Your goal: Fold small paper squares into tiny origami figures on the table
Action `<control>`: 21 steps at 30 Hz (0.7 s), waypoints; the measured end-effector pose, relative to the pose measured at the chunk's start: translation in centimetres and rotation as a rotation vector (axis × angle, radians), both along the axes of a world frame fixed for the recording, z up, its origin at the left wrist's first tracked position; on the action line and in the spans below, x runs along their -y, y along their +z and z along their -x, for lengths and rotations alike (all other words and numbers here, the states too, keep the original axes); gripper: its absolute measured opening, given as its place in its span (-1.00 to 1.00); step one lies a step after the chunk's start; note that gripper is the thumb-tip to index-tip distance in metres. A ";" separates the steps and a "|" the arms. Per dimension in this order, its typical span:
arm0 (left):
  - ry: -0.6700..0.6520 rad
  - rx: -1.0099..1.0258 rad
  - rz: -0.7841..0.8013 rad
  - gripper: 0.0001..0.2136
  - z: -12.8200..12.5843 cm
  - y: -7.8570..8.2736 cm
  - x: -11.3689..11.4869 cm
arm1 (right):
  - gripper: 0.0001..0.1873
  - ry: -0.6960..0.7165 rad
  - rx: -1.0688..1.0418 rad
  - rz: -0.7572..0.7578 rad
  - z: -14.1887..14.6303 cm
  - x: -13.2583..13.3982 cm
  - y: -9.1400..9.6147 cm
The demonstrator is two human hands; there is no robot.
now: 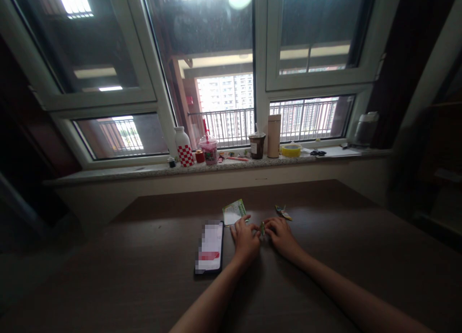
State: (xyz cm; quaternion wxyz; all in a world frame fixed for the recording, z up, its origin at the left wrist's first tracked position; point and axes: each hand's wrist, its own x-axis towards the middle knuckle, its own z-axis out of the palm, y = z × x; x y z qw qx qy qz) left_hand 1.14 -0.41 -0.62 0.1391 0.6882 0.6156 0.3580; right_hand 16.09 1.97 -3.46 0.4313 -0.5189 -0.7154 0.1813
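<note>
While a brown table (335,236) lies under the hands (247,240), windows (261,63) rise beyond.

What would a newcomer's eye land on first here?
Probably the bare left hand and right hand, close together over the dark brown table, with a small greenish-yellow piece between them. Next, the bright-screened, black-edged rectangular phone lying left of the left hand. Then the white bottle with red checks, standing on the speckled stone windowsill behind.
</note>
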 end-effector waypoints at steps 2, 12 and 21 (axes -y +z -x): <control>-0.013 0.004 -0.005 -0.86 0.0 0.0 -0.1 | -0.90 -0.008 0.009 0.004 0.1 0.0 -0.1; 0.035 0.116 -0.093 -0.93 0.2 -0.3 -0.5 | -0.89 0.001 -0.015 0.019 -0.2 -0.3 0.4; 0.038 0.149 -0.106 -0.94 0.3 0.0 -0.4 | -0.92 0.031 -0.008 -0.049 -0.3 0.3 0.7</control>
